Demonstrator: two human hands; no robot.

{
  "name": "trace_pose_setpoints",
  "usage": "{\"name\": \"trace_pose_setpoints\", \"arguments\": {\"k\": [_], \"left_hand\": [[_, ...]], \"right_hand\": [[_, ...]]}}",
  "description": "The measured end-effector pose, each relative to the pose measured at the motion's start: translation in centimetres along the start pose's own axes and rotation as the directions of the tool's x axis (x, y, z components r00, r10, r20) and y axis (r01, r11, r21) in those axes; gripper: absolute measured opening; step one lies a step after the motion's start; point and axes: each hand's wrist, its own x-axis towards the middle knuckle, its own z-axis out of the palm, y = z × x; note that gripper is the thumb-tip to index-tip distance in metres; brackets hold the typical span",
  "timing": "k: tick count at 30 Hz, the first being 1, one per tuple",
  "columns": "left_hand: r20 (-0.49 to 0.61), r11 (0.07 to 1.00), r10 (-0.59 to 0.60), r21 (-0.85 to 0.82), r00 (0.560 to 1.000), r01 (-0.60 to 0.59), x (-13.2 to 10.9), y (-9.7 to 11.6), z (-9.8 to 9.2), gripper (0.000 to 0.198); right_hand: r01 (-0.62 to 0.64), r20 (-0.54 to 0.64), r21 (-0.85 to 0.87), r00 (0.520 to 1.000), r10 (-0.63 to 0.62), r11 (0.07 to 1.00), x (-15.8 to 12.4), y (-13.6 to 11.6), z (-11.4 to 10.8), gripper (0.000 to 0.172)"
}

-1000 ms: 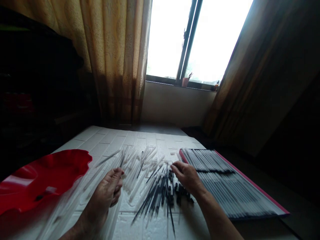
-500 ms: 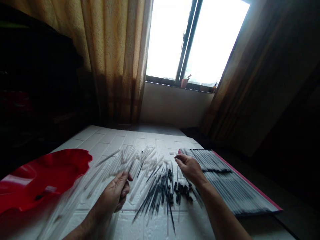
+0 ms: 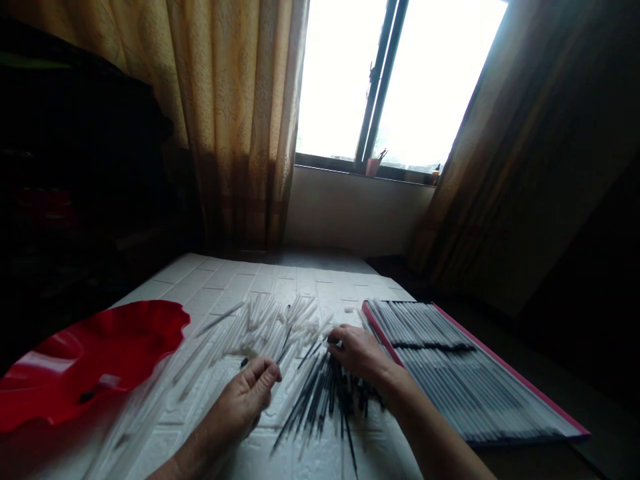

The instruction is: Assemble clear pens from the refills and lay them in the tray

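My left hand (image 3: pixel 247 397) is closed in a pinch above the table's near middle. It appears to hold a slim pen, whose black end (image 3: pixel 244 362) shows behind the knuckles; the rest is hidden. Over the top of a fanned pile of black pen refills (image 3: pixel 313 400) is my right hand (image 3: pixel 357 350), thumb and fingers pinched together. What lies between those fingertips is too small to make out. Small black caps (image 3: pixel 363 397) are partly hidden under the right forearm. Clear pen barrels (image 3: pixel 260 317) lie heaped beyond my left hand.
A red wavy-edged tray (image 3: pixel 150 320) stands at the left with a small dark piece in it. At the right, a pink-edged box (image 3: pixel 520 377) holds rows of clear pens. The white brick-patterned table (image 3: pixel 215 283) reaches toward a curtain (image 3: pixel 235 133) and window.
My right hand has moved left from beside the box to the refill pile. My left hand has turned, and the dark rod that rose from it no longer shows there. The view has shifted slightly.
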Motion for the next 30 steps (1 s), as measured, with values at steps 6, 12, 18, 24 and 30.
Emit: {"name": "trace_pose_setpoints", "arguments": {"k": [6,12,18,24,30], "left_hand": [[0.008,0.926,0.178,0.336,0.984,-0.17,-1.2,0.9,-0.2,0.034],[0.068,0.788,0.213,0.578,0.975,-0.212,-1.4,1.1,-0.1,0.03],[0.105,0.745,0.234,0.62,0.967,-0.247,-1.6,1.1,0.0,0.03],[0.115,0.73,0.219,0.639,0.969,-0.241,-1.7,1.3,0.1,0.029],[0.113,0.686,0.185,0.697,0.976,-0.211,-1.8,1.1,0.1,0.029]], "right_hand": [[0.04,0.079,0.346,0.994,-0.071,0.938,-0.7,-0.5,-0.4,0.026],[0.087,0.128,0.52,0.976,-0.179,0.85,-1.9,-1.6,-0.9,0.022],[0.162,0.05,0.48,0.976,-0.211,0.862,-2.0,-1.9,-0.7,0.018],[0.214,0.04,0.473,0.964,-0.264,0.855,-2.1,-2.2,-0.7,0.016],[0.256,0.057,0.467,0.946,-0.318,0.846,-2.3,-2.8,-0.5,0.015]]}}
